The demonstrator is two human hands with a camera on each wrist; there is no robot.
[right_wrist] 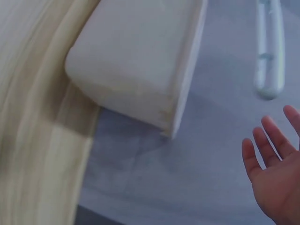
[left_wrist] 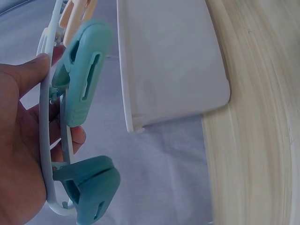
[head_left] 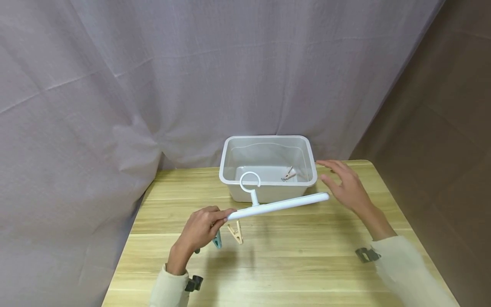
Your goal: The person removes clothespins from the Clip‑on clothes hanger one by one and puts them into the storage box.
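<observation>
My left hand point(head_left: 202, 227) grips one end of a white clip hanger point(head_left: 278, 207), which is held up in front of the bin with its round hook upward. Below the hanger hang a cream clothespin point(head_left: 236, 232) and a teal clothespin point(head_left: 217, 239). In the left wrist view, two teal clothespins, one upper point(left_wrist: 89, 72) and one lower point(left_wrist: 89, 187), hang near the gripped end, with a peach one beyond. My right hand point(head_left: 347, 187) is apart from the hanger's far end, its fingers spread and holding nothing.
A grey plastic bin point(head_left: 268, 194) stands at the back of the wooden table point(head_left: 291, 264). Inside it lies a clothespin point(head_left: 288, 175), towards the right. Grey curtain point(head_left: 245, 85) hangs behind, and a brown panel point(head_left: 441, 149) rises on the right.
</observation>
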